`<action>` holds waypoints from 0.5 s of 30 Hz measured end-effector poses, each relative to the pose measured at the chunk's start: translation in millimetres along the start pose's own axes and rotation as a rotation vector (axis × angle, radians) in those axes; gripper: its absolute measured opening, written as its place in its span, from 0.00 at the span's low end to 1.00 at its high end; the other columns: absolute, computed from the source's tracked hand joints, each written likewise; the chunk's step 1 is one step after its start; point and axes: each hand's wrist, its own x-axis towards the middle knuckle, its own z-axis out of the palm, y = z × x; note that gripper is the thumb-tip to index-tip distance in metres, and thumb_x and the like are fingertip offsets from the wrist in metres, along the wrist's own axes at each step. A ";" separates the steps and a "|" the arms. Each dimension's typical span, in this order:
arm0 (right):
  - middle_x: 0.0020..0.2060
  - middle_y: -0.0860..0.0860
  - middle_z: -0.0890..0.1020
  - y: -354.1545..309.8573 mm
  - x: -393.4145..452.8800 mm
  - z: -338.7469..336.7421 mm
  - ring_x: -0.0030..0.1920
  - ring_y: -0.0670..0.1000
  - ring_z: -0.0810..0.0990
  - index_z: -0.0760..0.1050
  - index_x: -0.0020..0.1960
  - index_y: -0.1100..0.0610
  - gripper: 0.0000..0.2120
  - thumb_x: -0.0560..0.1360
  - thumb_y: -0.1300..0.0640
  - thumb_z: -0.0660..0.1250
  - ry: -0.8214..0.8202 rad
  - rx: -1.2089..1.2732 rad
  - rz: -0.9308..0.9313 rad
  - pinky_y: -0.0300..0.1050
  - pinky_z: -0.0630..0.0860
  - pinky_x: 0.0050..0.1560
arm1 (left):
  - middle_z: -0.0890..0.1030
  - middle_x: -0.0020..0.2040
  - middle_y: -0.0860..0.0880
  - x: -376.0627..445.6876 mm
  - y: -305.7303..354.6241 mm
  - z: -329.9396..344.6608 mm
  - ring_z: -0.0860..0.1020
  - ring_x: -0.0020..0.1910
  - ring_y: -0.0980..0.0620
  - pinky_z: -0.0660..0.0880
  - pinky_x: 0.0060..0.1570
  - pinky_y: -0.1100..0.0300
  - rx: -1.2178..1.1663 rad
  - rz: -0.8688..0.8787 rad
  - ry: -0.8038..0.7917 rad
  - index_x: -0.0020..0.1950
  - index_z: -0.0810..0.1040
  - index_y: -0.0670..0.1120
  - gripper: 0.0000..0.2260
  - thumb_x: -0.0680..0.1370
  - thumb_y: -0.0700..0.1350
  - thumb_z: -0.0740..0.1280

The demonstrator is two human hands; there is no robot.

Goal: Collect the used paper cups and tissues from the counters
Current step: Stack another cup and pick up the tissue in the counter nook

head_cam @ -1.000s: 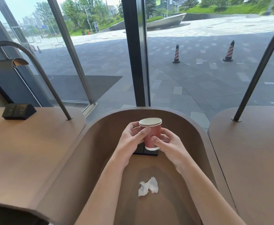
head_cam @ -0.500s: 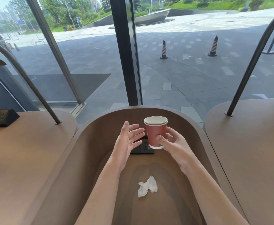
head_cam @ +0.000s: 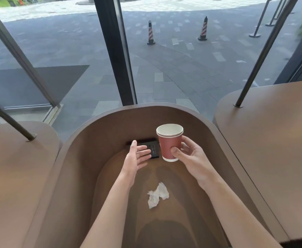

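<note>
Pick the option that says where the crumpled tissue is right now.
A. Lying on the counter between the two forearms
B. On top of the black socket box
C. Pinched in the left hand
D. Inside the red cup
A: the tissue lies loose on the counter between the forearms, while the right hand holds the cup and the left hand is open and holds nothing.

The right hand point(head_cam: 191, 156) holds a red paper cup point(head_cam: 169, 142) (two nested, by the double rim) above the counter point(head_cam: 110, 203). The left hand point(head_cam: 135, 157) is open beside it, near a crumpled tissue point(head_cam: 157, 195).
</note>
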 end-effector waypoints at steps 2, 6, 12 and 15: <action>0.54 0.43 0.87 5.1 -1.1 0.6 0.55 0.42 0.84 0.79 0.64 0.46 0.17 0.76 0.55 0.74 0.042 -0.011 0.020 0.32 0.78 0.51 | 0.87 0.55 0.50 10.2 -21.1 0.5 0.86 0.52 0.53 0.78 0.58 0.51 0.046 -0.059 -0.022 0.60 0.81 0.50 0.28 0.84 0.65 0.48; 0.52 0.43 0.87 18.3 -3.4 2.2 0.54 0.41 0.84 0.79 0.63 0.46 0.16 0.77 0.56 0.74 0.115 -0.012 0.077 0.34 0.76 0.53 | 0.87 0.54 0.50 24.2 -64.6 1.7 0.85 0.53 0.51 0.77 0.53 0.52 0.073 -0.197 -0.048 0.57 0.83 0.49 0.30 0.84 0.66 0.47; 0.53 0.44 0.87 38.8 -10.5 6.9 0.55 0.42 0.84 0.79 0.64 0.46 0.17 0.76 0.56 0.74 0.147 -0.026 0.149 0.34 0.77 0.55 | 0.86 0.51 0.44 43.1 -124.9 8.5 0.83 0.48 0.47 0.76 0.49 0.53 0.162 -0.364 -0.050 0.51 0.84 0.43 0.31 0.85 0.64 0.49; 0.53 0.46 0.87 45.9 -14.4 9.4 0.54 0.42 0.84 0.79 0.64 0.48 0.17 0.77 0.58 0.74 0.168 -0.019 0.179 0.33 0.77 0.53 | 0.84 0.50 0.44 47.2 -148.7 9.4 0.79 0.47 0.46 0.74 0.48 0.54 0.197 -0.447 -0.088 0.46 0.85 0.44 0.34 0.85 0.65 0.47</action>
